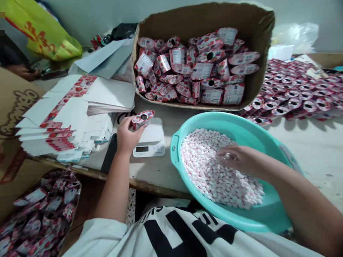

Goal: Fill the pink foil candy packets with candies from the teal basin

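Observation:
My left hand is closed around a small strawberry-printed candy box, tilted so that a dark round opening faces up. It is held above a white digital scale, whose readout is too small to read surely. My right hand reaches into a turquoise basin, its fingers curled into a heap of small pale pink and white candies. The fingertips are partly hidden among the candies.
Behind stands a carton full of printed boxes. Rows of boxes with dark openings stand at right. Flat printed cardboard is stacked at left; more boxes fill a container below. Another person's hand shows at far left.

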Available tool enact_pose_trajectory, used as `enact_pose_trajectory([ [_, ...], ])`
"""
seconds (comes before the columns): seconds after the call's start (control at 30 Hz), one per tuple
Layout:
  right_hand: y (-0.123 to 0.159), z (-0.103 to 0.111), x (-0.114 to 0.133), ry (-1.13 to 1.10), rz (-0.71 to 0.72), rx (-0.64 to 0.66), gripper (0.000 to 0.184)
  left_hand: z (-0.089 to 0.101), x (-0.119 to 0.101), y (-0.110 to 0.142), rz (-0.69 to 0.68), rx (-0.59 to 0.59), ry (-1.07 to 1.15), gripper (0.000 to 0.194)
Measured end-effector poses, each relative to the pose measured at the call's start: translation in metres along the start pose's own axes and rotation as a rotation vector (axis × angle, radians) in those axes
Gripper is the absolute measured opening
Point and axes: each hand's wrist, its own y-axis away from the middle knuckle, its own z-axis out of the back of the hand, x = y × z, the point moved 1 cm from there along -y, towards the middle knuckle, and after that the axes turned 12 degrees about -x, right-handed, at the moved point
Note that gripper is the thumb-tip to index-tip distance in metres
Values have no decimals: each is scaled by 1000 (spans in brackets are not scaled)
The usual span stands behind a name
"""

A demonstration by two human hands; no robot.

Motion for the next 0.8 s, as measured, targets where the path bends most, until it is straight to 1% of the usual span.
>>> enact_pose_trajectory([
  [0.07, 2, 0, -1, -16, 21, -7, 39, 2, -28, -7, -106, -50, -6, 37],
  [0.1, 2, 0, -2, -27, 25, -11, 40, 4, -45, -11, -162, -37, -17, 38],
  [0.13, 3, 0, -4, -38, 26, -10, 41, 4, -61, -13, -223, 1, -27, 38],
  [0.2, 5, -1, -8, -55, 16, 2, 42, 3, -92, -16, -335, 177, -19, 34],
  [0.23, 6, -1, -10, -60, 6, 9, 43, 1, -104, -16, -384, 245, -9, 32],
  [0.27, 7, -1, -12, -65, 2, 14, 43, -1, -114, -16, -423, 287, -1, 31],
  [0.3, 8, -1, -12, -69, -2, 18, 44, -3, -121, -16, -452, 295, 2, 31],
  [0.37, 10, 0, -11, -74, -15, 27, 45, -9, -130, -15, -482, 276, -17, 32],
  [0.4, 12, 1, -10, -78, -21, 30, 45, -12, -131, -16, -496, 290, -39, 32],
  [0.5, 15, 6, -3, -85, -31, 39, 45, -20, -131, -21, -564, 402, -114, 31],
  [0.57, 16, 10, 1, -90, -40, 50, 45, -23, -131, -26, -614, 421, -119, 32],
  [0.67, 17, 14, 3, -85, -51, 71, 44, -22, -132, -32, -644, 438, -91, 34],
  [0.73, 18, 14, 1, -86, -51, 67, 45, -19, -132, -33, -640, 447, -89, 32],
  [0.8, 18, 13, -2, -100, -71, 60, 47, -14, -133, -33, -626, 403, -89, 32],
])
